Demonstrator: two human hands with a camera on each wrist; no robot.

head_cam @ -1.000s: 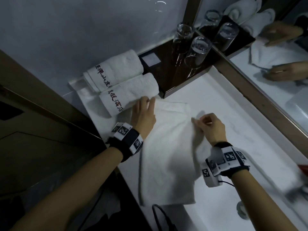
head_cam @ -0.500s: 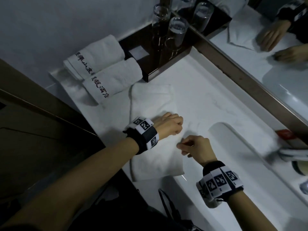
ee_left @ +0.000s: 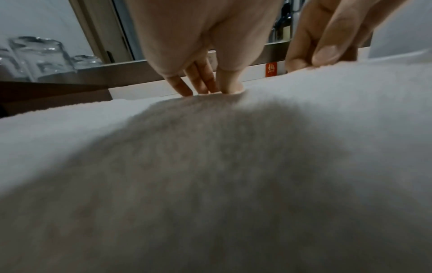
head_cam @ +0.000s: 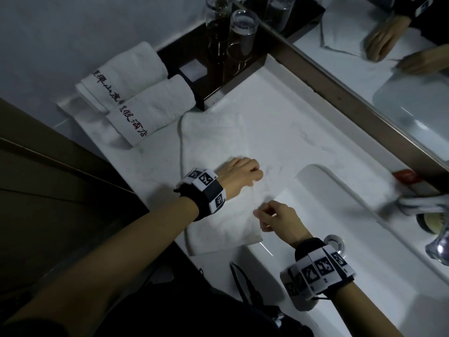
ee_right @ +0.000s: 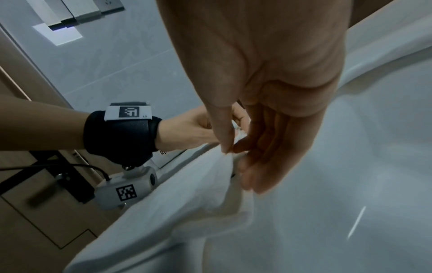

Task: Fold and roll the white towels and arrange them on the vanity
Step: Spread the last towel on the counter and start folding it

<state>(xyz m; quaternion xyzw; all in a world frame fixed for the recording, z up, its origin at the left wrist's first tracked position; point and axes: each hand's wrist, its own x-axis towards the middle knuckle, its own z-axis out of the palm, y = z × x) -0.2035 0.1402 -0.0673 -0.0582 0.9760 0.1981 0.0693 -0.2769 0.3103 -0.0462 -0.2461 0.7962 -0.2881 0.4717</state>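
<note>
- The room is dim and the head view looks grey and underexposed; the cabinet side falls nearly black.
- A thin glare streak sits on the basin (ee_right: 356, 222) rim.
- The left hand (ee_left: 201, 46) casts a broad soft shadow over the towel (ee_left: 210, 184), whose pile is blurred up close.
- Straight edges bow toward the corners.

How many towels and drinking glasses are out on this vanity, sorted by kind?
Rolled white towels: 2, one beside the other
Flat white towel: 1
Drinking glasses: 2, one in front of the other, not counting mirror reflections
Total: 5
</note>
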